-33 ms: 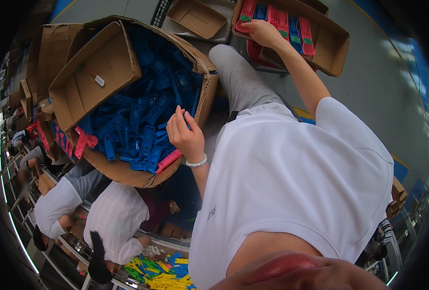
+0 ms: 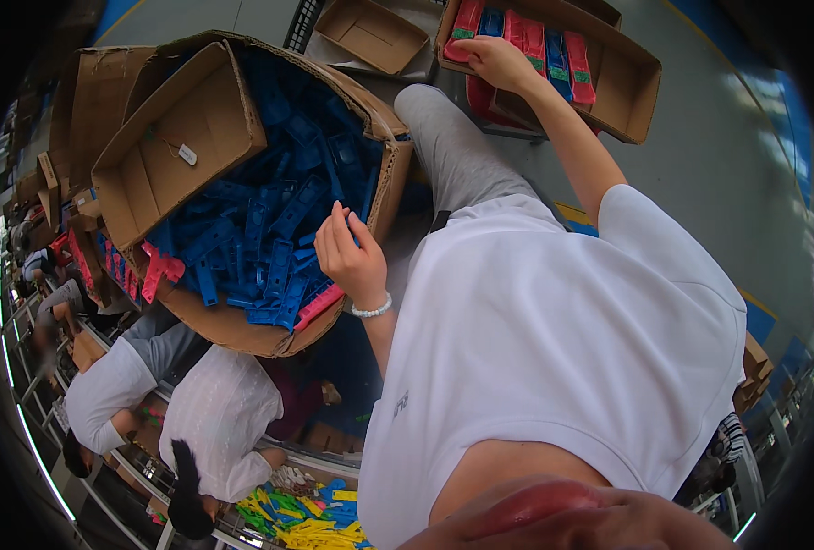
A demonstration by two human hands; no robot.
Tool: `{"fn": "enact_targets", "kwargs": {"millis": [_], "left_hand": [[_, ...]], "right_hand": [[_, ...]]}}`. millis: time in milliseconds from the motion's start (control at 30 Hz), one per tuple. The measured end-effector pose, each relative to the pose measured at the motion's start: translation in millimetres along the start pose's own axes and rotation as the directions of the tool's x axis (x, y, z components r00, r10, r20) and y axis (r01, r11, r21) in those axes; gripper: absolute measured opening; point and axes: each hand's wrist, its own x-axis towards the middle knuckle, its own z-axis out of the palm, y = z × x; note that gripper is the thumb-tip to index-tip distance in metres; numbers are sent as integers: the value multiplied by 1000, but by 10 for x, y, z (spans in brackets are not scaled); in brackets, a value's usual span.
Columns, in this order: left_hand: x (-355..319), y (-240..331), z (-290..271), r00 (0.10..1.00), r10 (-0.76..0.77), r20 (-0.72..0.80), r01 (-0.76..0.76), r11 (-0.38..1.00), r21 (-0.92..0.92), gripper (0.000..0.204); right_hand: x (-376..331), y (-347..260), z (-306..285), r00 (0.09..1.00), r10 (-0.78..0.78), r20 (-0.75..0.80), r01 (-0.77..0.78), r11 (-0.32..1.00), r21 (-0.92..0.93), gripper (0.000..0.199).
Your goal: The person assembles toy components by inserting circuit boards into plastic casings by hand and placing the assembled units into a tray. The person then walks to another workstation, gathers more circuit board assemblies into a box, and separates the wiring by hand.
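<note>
My right hand [image 2: 500,64] reaches into a shallow cardboard carton [image 2: 634,96] at the upper right. Its fingers are closed on the lower end of a pink plastic piece [image 2: 467,20], the leftmost in a row of pink and blue pieces, several with green patches. My left hand [image 2: 350,261], with a pale bead bracelet at the wrist, hovers over the right edge of a big cardboard box [image 2: 233,330]. Its fingers are loosely bent and the thumb stands apart; nothing shows in them. Blue plastic pistol-shaped parts [image 2: 269,220] fill that box.
An empty-looking small carton [image 2: 182,147] rests tilted on the blue parts. A pink pistol-shaped part [image 2: 159,272] lies on the box's rim. Another carton [image 2: 372,35] stands at the top. Co-workers [image 2: 219,412] bend over a bench with yellow and green parts [image 2: 315,527] at lower left.
</note>
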Motion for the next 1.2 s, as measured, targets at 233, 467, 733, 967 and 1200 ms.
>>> {"fn": "enact_targets", "kwargs": {"millis": [233,467,733,967,1200], "left_hand": [[47,31,-16,1000,9,6,-9,1000,10,22],[22,6,-5,1000,14,12,-14,999,30,21],[45,50,-5,1000,5,8,-5,999,48,20],[55,67,4,1000,17,10,-18,998,53,20],[18,50,-37,1000,9,-1,-8,996,85,20]], "right_hand": [[-396,787,-421,897,399,-189,-397,916,48,26],[-560,994,-414,943,333,-13,-333,943,-4,28],[-406,565,-269,825,547,-142,-565,807,-174,33],[-281,802,-224,759,649,-57,-650,750,-123,53],[-162,413,-324,739,668,-90,-673,722,-162,64]]}}
